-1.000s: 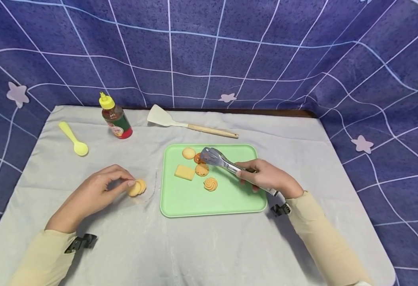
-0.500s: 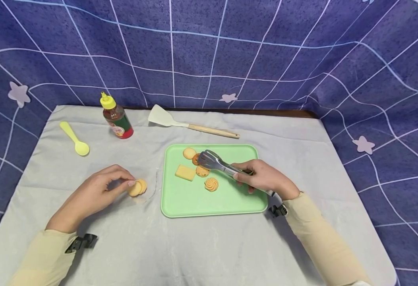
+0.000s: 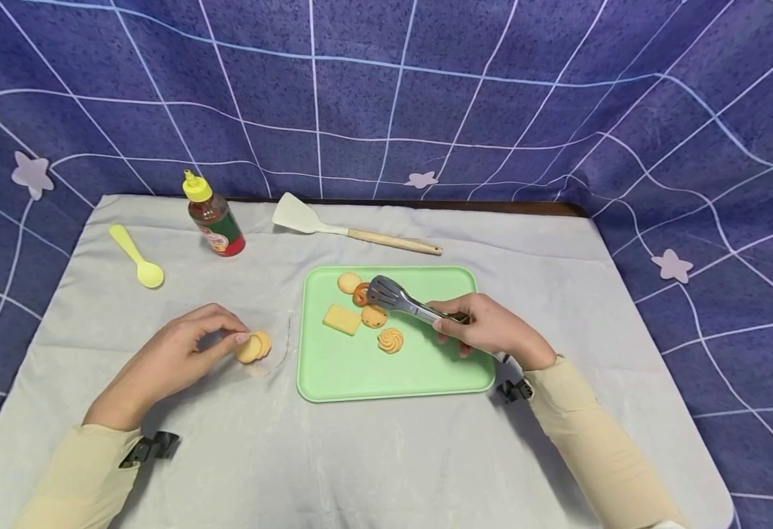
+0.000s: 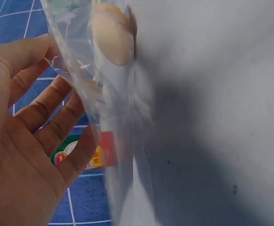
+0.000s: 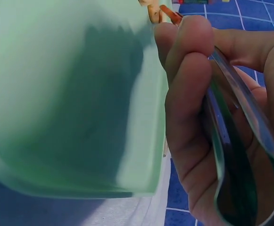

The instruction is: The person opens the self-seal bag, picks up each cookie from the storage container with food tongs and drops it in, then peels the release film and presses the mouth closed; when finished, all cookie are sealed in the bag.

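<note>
Tongs (image 3: 389, 294) your right hand (image 3: 486, 323) grips edged toward your left hand (image 3: 191, 342); its wrist view best shows it pinching the bag (image 4: 113, 99).

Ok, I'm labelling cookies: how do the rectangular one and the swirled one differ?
The rectangular cookie has straight edges; the swirled cookie is round. The rectangular cookie looks flat, the swirled cookie ridged. The rectangular cookie is pale yellow, the swirled cookie deeper golden. Both lie on the green tray.
</note>
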